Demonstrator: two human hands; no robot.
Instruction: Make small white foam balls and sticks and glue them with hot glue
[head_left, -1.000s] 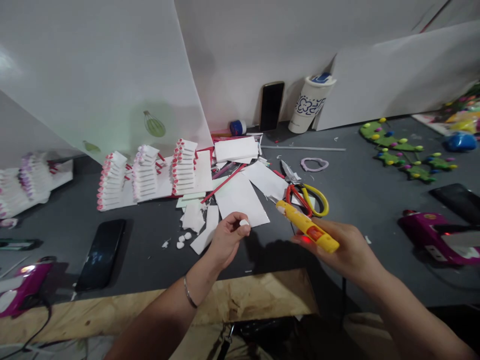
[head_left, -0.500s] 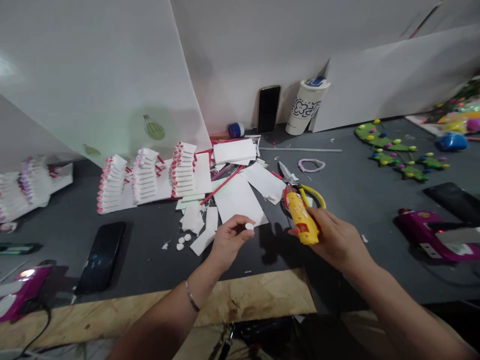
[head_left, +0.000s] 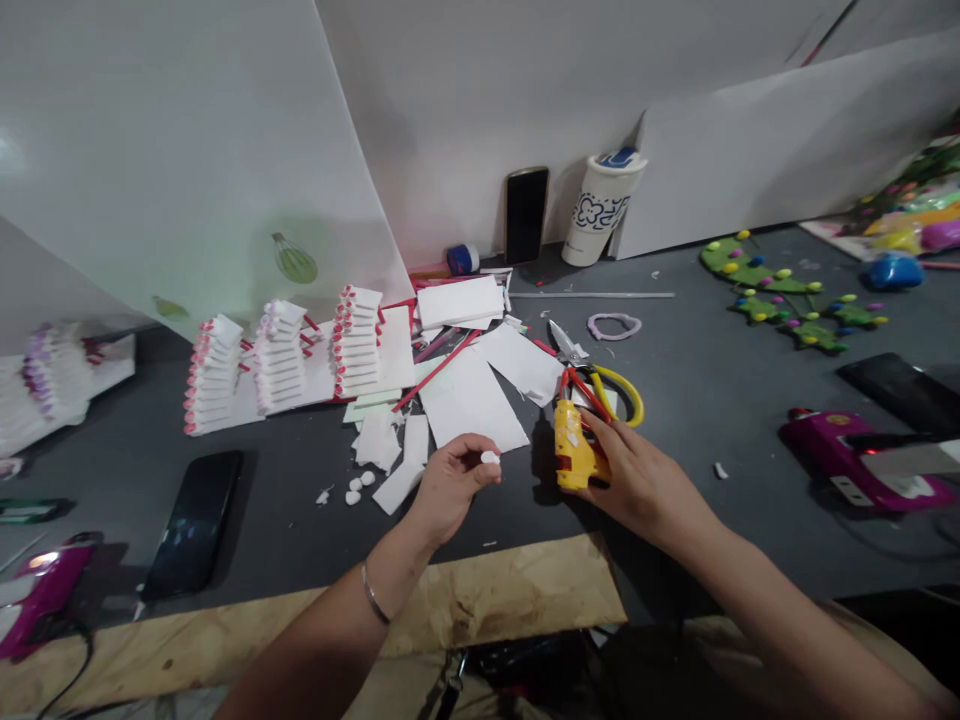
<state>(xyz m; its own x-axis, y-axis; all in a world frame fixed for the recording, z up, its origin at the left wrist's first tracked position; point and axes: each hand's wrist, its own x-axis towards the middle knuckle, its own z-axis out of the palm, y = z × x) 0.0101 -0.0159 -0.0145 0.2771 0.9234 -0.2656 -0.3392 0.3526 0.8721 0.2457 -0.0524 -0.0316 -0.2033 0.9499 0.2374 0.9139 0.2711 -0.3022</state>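
Between the thumb and fingertips of my left hand (head_left: 448, 488) is a small white disc (head_left: 490, 457), with its flat face showing. My right hand (head_left: 637, 468) is closed around the handle of a yellow glue gun (head_left: 571, 445), held low over the table with its nozzle end pointing away from me. Some of the right fingers are hidden behind the tool. Just beyond it lie scissors (head_left: 566, 343) with red handles and a yellow loop (head_left: 628, 395). Several small white discs (head_left: 354, 490) rest left of my left hand, beside cut white strips (head_left: 401, 485).
White sheets (head_left: 476, 400) cover the table's middle. Rows of white sticks with pink tips (head_left: 358, 345) stand at the left. A phone (head_left: 193, 525) lies front left; another phone (head_left: 526, 215) leans beside a cup (head_left: 604, 210). Purple power strips (head_left: 862, 465) sit at both sides.
My right hand has brought the glue gun lower and to the left, turning it more upright in view. My left hand keeps the disc pinched. The view has shifted slightly.
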